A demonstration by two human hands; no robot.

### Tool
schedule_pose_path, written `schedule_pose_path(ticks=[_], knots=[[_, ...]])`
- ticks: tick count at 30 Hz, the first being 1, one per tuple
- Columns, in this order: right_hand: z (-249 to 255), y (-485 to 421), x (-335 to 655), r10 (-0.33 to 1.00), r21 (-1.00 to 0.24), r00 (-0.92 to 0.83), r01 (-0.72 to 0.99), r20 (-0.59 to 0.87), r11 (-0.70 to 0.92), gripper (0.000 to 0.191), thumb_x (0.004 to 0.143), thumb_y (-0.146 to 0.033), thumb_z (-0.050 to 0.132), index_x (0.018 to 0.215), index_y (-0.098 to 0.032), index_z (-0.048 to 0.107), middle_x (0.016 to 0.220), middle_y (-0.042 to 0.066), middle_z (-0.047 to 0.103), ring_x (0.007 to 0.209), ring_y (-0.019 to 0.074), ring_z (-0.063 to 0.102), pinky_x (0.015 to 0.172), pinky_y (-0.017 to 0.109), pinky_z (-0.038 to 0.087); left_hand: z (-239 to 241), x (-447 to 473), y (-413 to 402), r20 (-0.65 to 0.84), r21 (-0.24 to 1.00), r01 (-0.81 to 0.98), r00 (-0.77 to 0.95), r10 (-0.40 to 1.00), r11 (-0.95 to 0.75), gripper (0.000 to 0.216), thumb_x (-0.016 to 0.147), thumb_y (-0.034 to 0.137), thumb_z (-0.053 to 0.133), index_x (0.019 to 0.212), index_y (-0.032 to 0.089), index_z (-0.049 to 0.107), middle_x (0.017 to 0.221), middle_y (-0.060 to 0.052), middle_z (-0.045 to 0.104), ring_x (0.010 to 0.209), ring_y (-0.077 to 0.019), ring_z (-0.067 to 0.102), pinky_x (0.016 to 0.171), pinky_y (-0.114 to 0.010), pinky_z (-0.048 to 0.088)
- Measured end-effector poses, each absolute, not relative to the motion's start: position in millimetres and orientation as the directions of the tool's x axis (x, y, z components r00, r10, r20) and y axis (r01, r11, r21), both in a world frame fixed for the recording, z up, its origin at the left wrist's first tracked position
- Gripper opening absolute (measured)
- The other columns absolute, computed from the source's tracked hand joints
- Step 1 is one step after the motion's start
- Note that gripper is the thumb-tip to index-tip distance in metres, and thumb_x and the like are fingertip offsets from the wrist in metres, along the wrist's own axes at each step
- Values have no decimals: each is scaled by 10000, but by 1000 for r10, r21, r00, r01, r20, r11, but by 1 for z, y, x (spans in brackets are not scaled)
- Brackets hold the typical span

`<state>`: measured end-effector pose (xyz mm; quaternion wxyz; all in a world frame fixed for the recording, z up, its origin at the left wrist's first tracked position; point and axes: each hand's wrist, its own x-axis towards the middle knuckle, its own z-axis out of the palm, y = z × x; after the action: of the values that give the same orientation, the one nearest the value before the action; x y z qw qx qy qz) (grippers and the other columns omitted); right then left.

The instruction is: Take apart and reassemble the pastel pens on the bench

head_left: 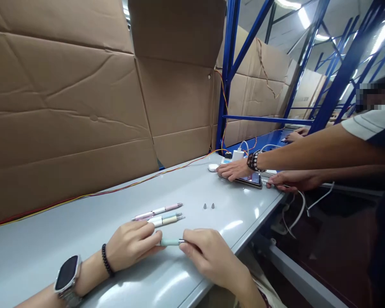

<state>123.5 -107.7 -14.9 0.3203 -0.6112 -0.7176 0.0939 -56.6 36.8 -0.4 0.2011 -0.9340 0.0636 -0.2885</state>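
A mint-green pen (170,242) is stretched between my two hands, just over the table. Its left part is wrapped by the fingers of my left hand (131,244), which wears a black bead bracelet and a watch. My right hand (210,254) pinches the silver end of the pen between thumb and forefinger. Beyond my left hand lie a pink-and-white pen (158,211) and a pen with a cream grip (170,220), beside a light blue one (173,215). Two small grey cone-shaped tips (208,206) stand to their right.
At right, a co-worker's hands touch a phone (252,179) and a white cable (303,205). A white earbud case (213,167) and a charger (238,155) sit behind. Red and yellow wires (115,188) run along the table's back edge, before cardboard panels (67,107) and a blue frame (226,85).
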Motion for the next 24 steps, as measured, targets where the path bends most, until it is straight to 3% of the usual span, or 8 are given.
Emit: schedule_pose_path(ticks=[9, 16, 21, 24], knots=[[-17, -107, 122, 937, -535, 9, 823, 349, 191, 269, 933, -305, 372, 711, -200, 483, 621, -24, 507, 593, 123, 467, 550, 223, 288, -6, -57, 40, 493, -350, -4, 850, -188, -937, 282, 948, 291, 335, 745, 194, 505, 557, 20, 486, 451, -121, 443, 461, -243, 313], [-18, -110, 121, 940, -494, -33, 844, 340, 208, 243, 922, -286, 376, 699, -211, 439, 576, -44, 464, 541, 111, 410, 523, 229, 242, -1, -54, 33, 529, -451, -12, 801, -278, -892, 277, 959, 273, 302, 797, 181, 506, 535, 23, 477, 451, -131, 423, 473, -253, 321], [-17, -111, 122, 940, -600, 16, 773, 342, 206, 271, 916, -285, 374, 658, -203, 392, 582, -40, 434, 551, 113, 403, 528, 233, 245, 5, -51, 37, 539, -496, 27, 794, -283, -868, 218, 945, 310, 358, 834, 196, 507, 577, 27, 502, 493, -128, 460, 507, -240, 362], [-17, -112, 126, 922, -718, 100, 661, 373, 218, 312, 917, -313, 374, 628, -199, 342, 587, -42, 392, 550, 105, 371, 531, 229, 257, 8, -53, 42, 544, -435, 36, 807, -231, -900, 158, 933, 295, 384, 965, 196, 502, 641, 20, 555, 500, -119, 500, 488, -226, 375]])
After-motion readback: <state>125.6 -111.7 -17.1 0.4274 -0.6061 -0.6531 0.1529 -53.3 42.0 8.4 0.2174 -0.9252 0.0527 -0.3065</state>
